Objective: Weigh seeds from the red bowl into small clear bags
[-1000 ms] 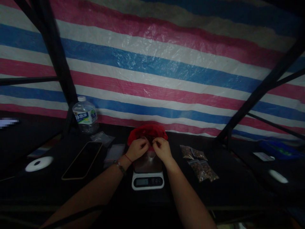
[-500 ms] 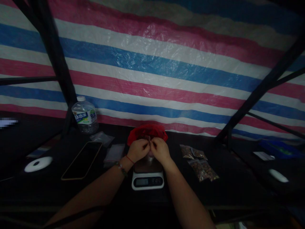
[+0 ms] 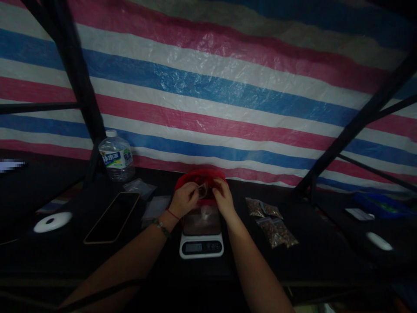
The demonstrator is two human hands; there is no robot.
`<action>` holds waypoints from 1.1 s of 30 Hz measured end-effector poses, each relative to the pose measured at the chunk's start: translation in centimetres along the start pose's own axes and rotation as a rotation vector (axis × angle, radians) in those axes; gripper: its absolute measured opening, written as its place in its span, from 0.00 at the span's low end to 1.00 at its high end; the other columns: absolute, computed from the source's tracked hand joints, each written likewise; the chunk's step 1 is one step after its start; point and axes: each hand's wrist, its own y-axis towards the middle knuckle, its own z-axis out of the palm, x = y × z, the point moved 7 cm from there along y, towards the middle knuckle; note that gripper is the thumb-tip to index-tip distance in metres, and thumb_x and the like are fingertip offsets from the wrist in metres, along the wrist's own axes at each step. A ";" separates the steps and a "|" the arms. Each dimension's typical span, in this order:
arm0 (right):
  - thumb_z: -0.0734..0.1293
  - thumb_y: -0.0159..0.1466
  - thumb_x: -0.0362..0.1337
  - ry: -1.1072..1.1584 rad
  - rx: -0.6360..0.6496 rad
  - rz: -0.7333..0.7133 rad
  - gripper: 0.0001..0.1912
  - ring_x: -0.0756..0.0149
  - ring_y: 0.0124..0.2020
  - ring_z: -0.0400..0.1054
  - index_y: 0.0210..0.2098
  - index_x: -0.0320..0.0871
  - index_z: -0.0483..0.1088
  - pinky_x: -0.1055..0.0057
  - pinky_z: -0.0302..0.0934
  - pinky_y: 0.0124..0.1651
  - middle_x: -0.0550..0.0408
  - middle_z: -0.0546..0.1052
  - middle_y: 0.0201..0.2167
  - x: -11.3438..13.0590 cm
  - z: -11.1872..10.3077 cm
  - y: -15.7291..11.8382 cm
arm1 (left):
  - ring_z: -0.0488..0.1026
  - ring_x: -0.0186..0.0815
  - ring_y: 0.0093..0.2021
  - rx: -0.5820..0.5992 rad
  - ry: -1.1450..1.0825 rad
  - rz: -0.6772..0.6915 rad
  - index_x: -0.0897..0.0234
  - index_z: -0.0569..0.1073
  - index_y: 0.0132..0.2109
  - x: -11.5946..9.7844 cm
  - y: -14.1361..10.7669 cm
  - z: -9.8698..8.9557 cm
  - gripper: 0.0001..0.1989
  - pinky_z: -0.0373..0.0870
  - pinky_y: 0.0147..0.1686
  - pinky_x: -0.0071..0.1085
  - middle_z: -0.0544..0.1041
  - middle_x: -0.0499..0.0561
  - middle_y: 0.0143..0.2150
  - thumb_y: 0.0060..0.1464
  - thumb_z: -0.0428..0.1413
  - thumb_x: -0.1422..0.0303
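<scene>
My left hand (image 3: 187,198) pinches the edge of a small clear plastic bag (image 3: 202,190) over the near side of a red bag (image 3: 189,177). My right hand (image 3: 223,195) is at the red bag's right side, its fingers apart and reaching over the opening; nothing shows in it. Dark contents inside the red bag are hard to make out. Below the hands stands a white kitchen scale (image 3: 202,253) with a lit display, and something clear and shiny rests on its plate. Filled clear packets (image 3: 273,230) of brown pieces lie to the right.
Left of the scale lie flat clear bags (image 3: 156,208), a phone (image 3: 112,217) and a white oval device (image 3: 52,222). A plastic bottle (image 3: 116,158) stands behind them. Dark metal posts rise on both sides. At the far right are a blue item (image 3: 381,205) and a white object (image 3: 379,241).
My hands were together at the small bag; now my right hand has let go and moved right with its fingers spread. The small bag hangs from my left hand.
</scene>
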 end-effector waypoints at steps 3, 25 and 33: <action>0.64 0.54 0.33 0.321 0.048 0.308 0.29 0.60 0.52 0.68 0.56 0.47 0.62 0.61 0.63 0.53 0.48 0.70 0.54 -2.7 0.5 -0.3 | 0.73 0.36 0.38 -0.025 -0.053 0.026 0.65 0.72 0.37 0.3 0.0 -0.4 0.11 0.69 0.41 0.32 0.76 0.54 0.36 0.58 0.45 0.71; 0.67 0.53 0.37 0.170 0.136 0.451 0.12 0.67 0.34 0.71 0.38 0.45 0.70 0.69 0.71 0.30 0.57 0.73 0.37 -5.2 2.2 1.3 | 0.73 0.41 0.45 -0.153 0.215 -0.268 0.66 0.77 0.40 7.3 0.2 -2.2 0.24 0.69 0.50 0.37 0.77 0.57 0.41 0.64 0.38 0.60; 0.68 0.52 0.28 -0.291 0.315 0.050 0.10 0.64 0.37 0.73 0.34 0.43 0.74 0.67 0.68 0.44 0.55 0.78 0.34 -0.5 5.3 5.6 | 0.71 0.42 0.52 -0.222 0.178 -0.200 0.69 0.73 0.50 6.3 0.3 -2.3 0.22 0.66 0.56 0.41 0.75 0.60 0.49 0.63 0.40 0.62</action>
